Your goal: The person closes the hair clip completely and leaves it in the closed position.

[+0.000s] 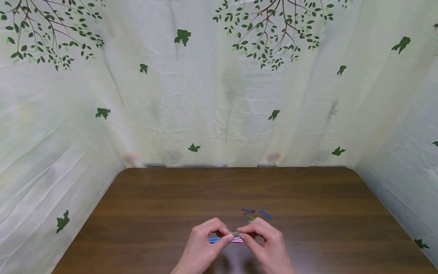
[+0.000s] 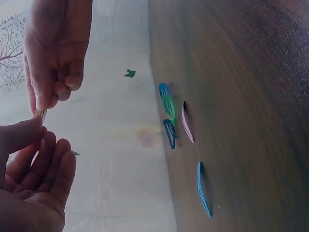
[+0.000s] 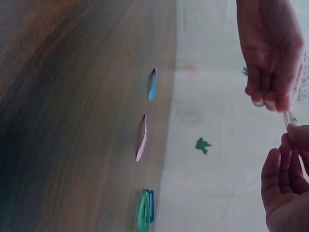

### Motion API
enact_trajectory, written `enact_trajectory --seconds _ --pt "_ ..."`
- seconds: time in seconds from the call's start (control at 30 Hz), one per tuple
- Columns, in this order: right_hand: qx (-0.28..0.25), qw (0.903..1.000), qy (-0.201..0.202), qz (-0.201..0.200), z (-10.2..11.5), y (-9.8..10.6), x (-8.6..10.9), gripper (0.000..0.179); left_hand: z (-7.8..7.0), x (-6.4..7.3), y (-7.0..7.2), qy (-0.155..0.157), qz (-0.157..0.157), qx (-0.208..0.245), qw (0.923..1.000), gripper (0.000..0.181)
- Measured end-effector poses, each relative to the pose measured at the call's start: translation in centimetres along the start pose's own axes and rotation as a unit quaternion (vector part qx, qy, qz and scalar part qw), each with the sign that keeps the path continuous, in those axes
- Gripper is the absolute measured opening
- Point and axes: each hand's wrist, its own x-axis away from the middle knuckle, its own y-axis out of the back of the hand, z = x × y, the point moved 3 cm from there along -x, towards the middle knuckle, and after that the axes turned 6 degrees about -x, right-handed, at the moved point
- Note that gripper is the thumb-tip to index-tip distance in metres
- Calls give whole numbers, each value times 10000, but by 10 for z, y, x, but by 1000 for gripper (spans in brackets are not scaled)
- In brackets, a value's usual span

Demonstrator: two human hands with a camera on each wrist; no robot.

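Both hands meet over the near part of the table. My left hand pinches one end of a small pale snap hair clip between thumb and forefinger, and my right hand pinches its other end. Fingertips cover much of this clip. In the right wrist view a narrow strip of the pale clip shows between the two hands. Beneath the hands on the table lie a light blue hair clip and a pink hair clip, both partly hidden by fingers in the head view.
Beyond the right hand lie a green hair clip, a dark blue one and a blue one, close together. The brown wooden table ends at a pale leaf-patterned cloth at the back and sides.
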Motion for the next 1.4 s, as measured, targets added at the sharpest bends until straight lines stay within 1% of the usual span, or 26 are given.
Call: enact_trajectory --seconds 0.13,0.2,0.3,0.43,0.53,0.67,0.87,1.0,1.13,1.4 --pt "-278 9995 -117 66 -1 3 -1 33 -2 -1 0 19 81 135 9999 8" --pt "-421 9989 -165 87 -1 4 -1 33 -2 -2 0 123 142 219 9996 6" --pt "-616 9977 -251 109 -2 6 -1 31 -1 -1 -1 412 293 382 9980 6" --pt "-744 9966 -317 160 -3 6 0 29 2 0 -2 970 561 789 9906 5" --pt "-715 9964 -396 223 -4 7 0 27 3 0 -2 1188 683 996 9855 3" --pt "-525 9968 -471 372 -4 8 0 25 5 0 -2 1201 692 970 9856 5" --pt "-81 9973 -407 601 -3 9 -1 26 7 1 -2 1209 649 499 9893 9" --pt "38 9975 -329 617 1 10 -4 27 7 1 -3 1082 605 297 9918 8" --pt "110 9976 -350 592 2 10 -5 29 7 0 -3 915 564 137 9941 7" --pt "244 9960 -453 728 -2 12 -2 30 3 2 -4 627 567 -42 9964 18"
